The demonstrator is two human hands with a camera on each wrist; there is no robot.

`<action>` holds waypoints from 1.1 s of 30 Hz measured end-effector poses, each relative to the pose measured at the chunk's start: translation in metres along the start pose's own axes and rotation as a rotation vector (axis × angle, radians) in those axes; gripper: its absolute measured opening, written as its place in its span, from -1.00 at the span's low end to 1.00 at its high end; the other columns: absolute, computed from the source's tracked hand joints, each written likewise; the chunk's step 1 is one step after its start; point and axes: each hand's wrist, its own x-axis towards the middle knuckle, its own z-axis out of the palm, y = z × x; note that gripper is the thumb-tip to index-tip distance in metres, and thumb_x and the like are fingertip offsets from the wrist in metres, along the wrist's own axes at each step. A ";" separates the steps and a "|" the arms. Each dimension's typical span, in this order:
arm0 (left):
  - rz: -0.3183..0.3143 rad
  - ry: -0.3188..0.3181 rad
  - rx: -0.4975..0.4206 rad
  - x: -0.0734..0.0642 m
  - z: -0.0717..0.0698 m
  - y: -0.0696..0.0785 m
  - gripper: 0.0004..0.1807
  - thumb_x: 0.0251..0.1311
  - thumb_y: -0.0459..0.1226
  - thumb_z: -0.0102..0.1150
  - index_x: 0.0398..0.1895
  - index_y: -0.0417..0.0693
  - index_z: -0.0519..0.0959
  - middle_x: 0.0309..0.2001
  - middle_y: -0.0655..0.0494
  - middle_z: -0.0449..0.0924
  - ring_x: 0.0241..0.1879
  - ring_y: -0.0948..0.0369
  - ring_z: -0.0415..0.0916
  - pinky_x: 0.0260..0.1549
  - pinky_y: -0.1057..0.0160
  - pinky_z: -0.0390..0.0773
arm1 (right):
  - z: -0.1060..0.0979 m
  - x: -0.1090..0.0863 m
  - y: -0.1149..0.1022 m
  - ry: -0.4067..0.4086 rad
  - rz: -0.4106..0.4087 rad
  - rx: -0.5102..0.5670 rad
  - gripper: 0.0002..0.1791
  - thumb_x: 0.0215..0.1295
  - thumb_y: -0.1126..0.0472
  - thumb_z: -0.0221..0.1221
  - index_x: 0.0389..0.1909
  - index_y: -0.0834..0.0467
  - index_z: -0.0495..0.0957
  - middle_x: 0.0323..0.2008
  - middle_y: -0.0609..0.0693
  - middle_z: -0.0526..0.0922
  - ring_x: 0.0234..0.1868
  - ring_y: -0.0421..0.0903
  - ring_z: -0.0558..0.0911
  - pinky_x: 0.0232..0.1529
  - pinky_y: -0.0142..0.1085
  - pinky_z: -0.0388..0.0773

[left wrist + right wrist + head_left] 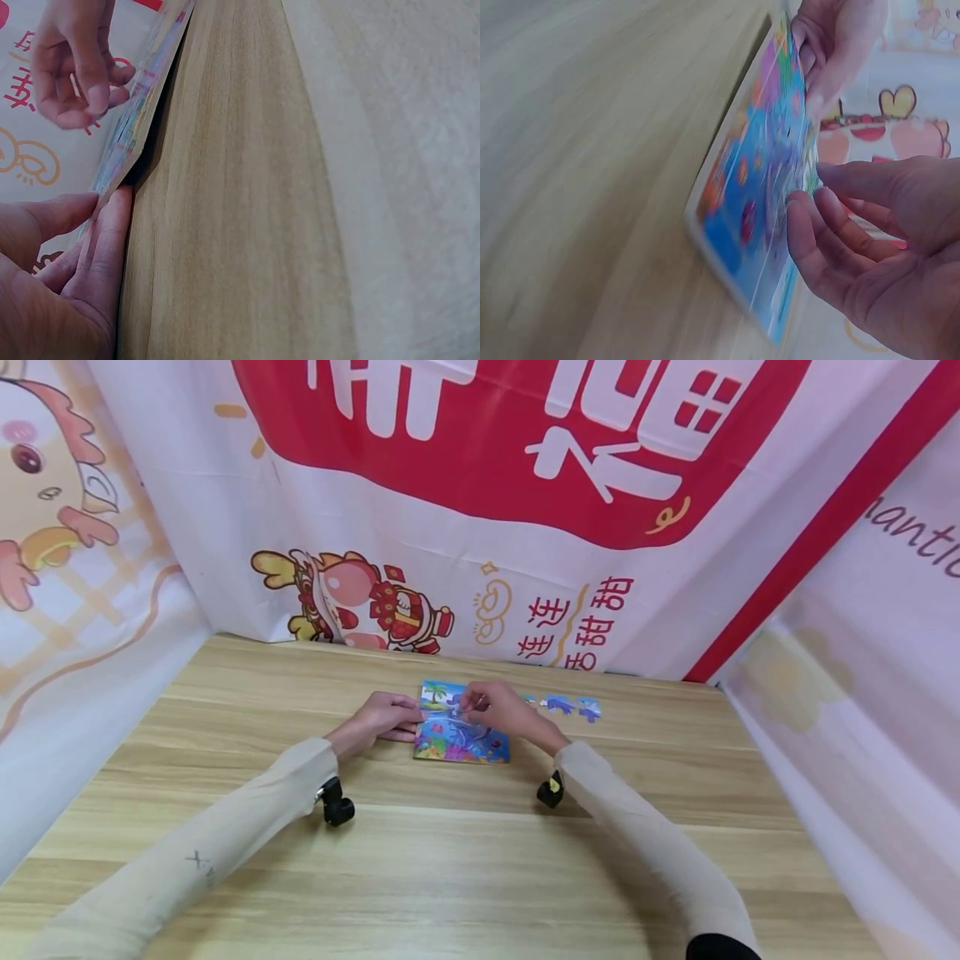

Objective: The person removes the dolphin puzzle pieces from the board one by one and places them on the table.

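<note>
Head view has the picture board (457, 745) near the far side of the wooden table (450, 868), its palm tree (437, 693) toward eleven o'clock and its bright coral (450, 750) toward seven. At its nine o'clock, I see the left hand (381, 716) gripping the edge. The right hand (498, 704) comes in from four o'clock and covers the upper right of the board, fingers bent; whether anything sits between the fingertips I can't tell from where I stand. Out toward three o'clock lie loose puzzle pieces (558, 703), blue and purple. Pale sleeves (255, 822) cover both forearms, a small black camera (337, 803) at each wrist, and at twelve o'clock hangs a red-and-white printed cloth (375, 527).

Left wrist view shows the left hand at eight o'clock, thumb on the corner of the board and fingers underneath, so the edge is pinched. The board runs off toward eleven, a dark shadow under its edge. At ten o'clock the right hand is above the printed face, fingers loosely curled.

Right wrist view sets the right hand at four o'clock, thumb and fingertips close together right by the board's surface, their contact unclear. The left hand is at one o'clock, at the board's far end.
</note>
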 end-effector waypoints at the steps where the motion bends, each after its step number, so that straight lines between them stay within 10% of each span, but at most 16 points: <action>1: 0.001 -0.001 -0.001 0.000 0.000 0.000 -0.50 0.46 -0.32 0.23 0.38 -0.36 0.45 -0.15 0.02 0.76 -0.38 0.32 0.70 -0.24 0.31 0.83 | 0.002 0.003 -0.003 -0.012 -0.009 -0.008 -0.89 0.40 0.39 0.32 -0.11 0.26 0.63 -0.19 0.09 0.71 -0.17 -0.07 0.67 -0.16 -0.32 0.73; 22: 0.004 -0.008 -0.018 -0.002 0.003 0.000 -0.51 0.46 -0.34 0.23 0.37 -0.37 0.47 -0.20 0.08 0.78 -0.38 0.32 0.72 -0.23 0.31 0.82 | 0.025 0.027 -0.027 -0.144 0.124 -0.127 -0.50 0.32 0.14 0.45 0.15 0.22 0.47 0.12 0.12 0.49 0.13 0.01 0.48 0.24 -0.13 0.58; 33: -0.010 -0.031 -0.028 0.002 -0.002 -0.001 -0.54 0.50 -0.35 0.17 0.38 -0.36 0.44 -0.30 0.10 0.70 -0.35 0.31 0.70 -0.17 0.28 0.83 | 0.026 0.032 -0.020 -0.106 0.058 -0.080 -0.52 0.28 0.19 0.48 0.07 0.24 0.47 -0.01 0.16 0.51 0.01 0.01 0.45 0.03 -0.21 0.54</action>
